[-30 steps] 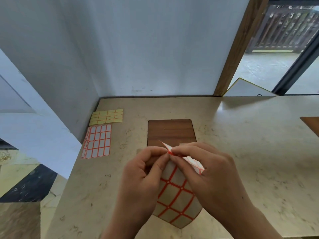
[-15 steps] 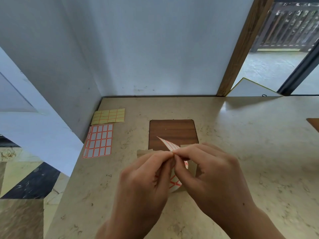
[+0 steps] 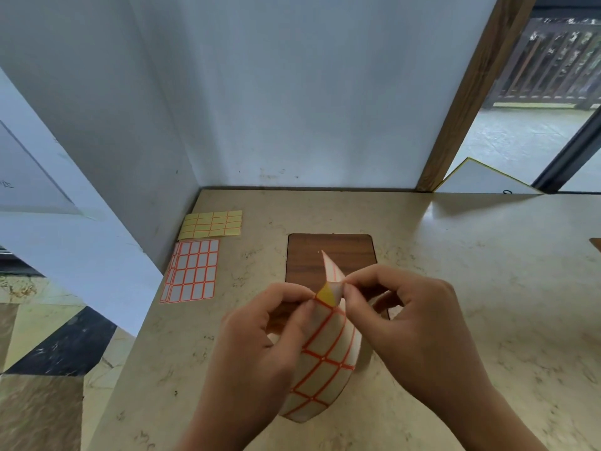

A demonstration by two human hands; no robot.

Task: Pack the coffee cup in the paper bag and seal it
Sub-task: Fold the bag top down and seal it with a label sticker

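Both hands [image 3: 341, 327] pinching curled, red-gridded label sheet [image 3: 325, 359]

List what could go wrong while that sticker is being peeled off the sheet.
The right hand pinches a thin, half-lifted label; it could tear or curl and stick to itself. The left hand bends the sticker sheet hard, which might crease it or lift neighbouring labels.
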